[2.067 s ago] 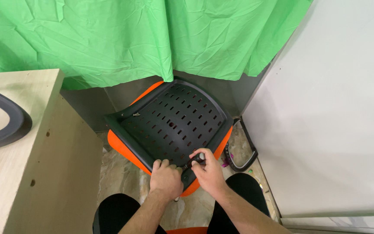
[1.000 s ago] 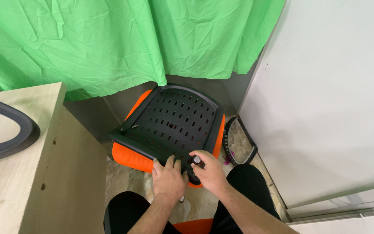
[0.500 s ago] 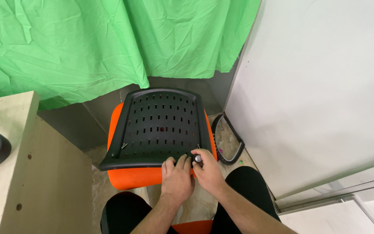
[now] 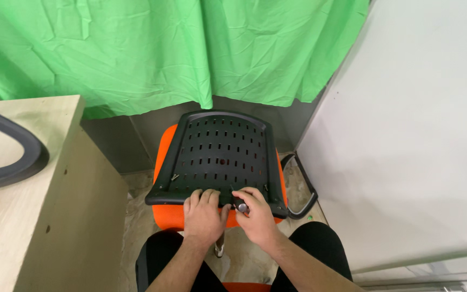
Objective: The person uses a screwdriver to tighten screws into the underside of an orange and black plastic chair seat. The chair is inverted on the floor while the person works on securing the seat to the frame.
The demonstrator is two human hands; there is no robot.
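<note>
Green cloth backdrop [image 4: 163, 48] hangs behind; pale wall panel [image 4: 422, 135] to the right; wooden cabinet [image 4: 33, 205] to the left with a dark curved armrest part [image 4: 12, 157] on its top. Item 1: black perforated chair shell [image 4: 217, 157], lying over an orange seat cushion [image 4: 163, 157], its near edge directly under both hands. Item 2: left hand [image 4: 205, 216], palm down, fingers curled over the shell's near rim, pressing it flat; its grip is closed on the rim. Item 3: right hand [image 4: 255, 216], just beside the left, grip closed around a small black-handled tool [image 4: 240, 204], tip pointed at the rim just ahead of the knuckles. Item 4: black looped frame piece [image 4: 304, 189] on the floor, right of the right hand. Handling note, as judgement: keep the tool square to the fastener, the left hand bracing the shell so it cannot slide on the cushion.
</note>
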